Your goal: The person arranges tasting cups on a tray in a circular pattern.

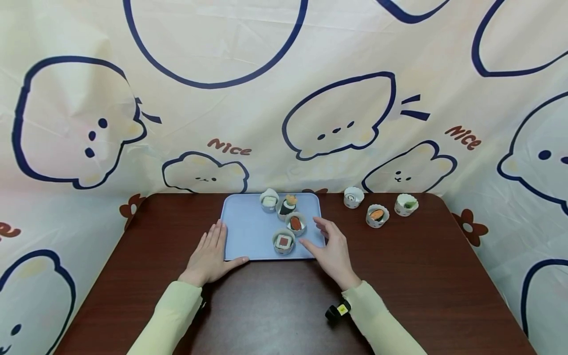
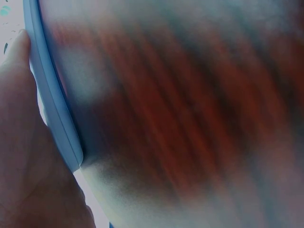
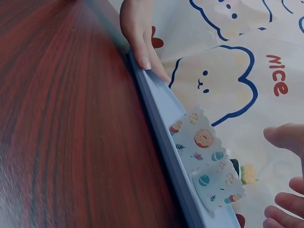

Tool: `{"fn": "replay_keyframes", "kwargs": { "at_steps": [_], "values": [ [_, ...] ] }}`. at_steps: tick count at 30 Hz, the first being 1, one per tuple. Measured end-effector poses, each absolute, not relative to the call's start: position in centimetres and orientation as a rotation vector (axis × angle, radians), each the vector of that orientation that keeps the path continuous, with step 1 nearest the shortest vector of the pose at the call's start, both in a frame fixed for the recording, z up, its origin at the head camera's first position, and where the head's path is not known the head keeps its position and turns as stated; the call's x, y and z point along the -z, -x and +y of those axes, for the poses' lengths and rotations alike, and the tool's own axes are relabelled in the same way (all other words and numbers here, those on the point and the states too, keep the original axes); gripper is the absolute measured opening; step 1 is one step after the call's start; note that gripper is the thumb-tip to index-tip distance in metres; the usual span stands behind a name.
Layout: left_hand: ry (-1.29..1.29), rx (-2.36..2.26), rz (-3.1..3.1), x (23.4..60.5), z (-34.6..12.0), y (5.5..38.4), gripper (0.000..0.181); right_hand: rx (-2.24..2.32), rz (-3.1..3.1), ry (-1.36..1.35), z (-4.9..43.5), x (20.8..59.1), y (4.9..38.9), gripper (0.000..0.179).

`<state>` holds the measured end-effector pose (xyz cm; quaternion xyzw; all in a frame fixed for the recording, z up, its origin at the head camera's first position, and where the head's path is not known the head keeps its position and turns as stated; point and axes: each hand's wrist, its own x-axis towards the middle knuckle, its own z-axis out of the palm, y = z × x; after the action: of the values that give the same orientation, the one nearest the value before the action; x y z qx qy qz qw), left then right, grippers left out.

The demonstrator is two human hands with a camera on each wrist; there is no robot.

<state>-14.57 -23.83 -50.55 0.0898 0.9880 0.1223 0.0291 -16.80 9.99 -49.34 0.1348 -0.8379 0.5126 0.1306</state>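
Observation:
A light blue tray [image 1: 244, 217] carries several patterned paper cups, each with a small sushi piece in it. The front cup [image 1: 284, 251] holds a square roll with a red centre; close behind stands a cup [image 1: 296, 232] with a reddish-brown topping. Farther back are a cup with a seaweed-wrapped roll [image 1: 288, 205] and one with a white piece [image 1: 269, 201]. My left hand [image 1: 206, 259] rests flat at the tray's left edge, thumb along the front rim. Over the right edge, my right hand [image 1: 332, 251] has thumb and fingers apart, nothing between them.
Right of the tray on the brown table [image 1: 421, 276] stand a cup with a white roll [image 1: 353, 198], one with an orange topping [image 1: 377, 217] and one with a green piece [image 1: 406, 204]. A cartoon-print cloth [image 1: 257, 113] hangs behind the table.

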Motion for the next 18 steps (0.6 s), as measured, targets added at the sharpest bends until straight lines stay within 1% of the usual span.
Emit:
{"fn": "replay_keyframes", "kwargs": {
  "at_steps": [9, 18],
  "values": [
    [-0.273, -0.367, 3.042, 50.4, -23.8, 14.5, 0.122, -1.490, -2.405, -0.359, 11.3, 49.3, 17.2, 0.061],
    [-0.277, -0.360, 3.038, 50.5, -23.8, 14.6, 0.122, -1.473, -2.393, -0.255, 13.1, 49.3, 17.5, 0.063]
  ]
}}
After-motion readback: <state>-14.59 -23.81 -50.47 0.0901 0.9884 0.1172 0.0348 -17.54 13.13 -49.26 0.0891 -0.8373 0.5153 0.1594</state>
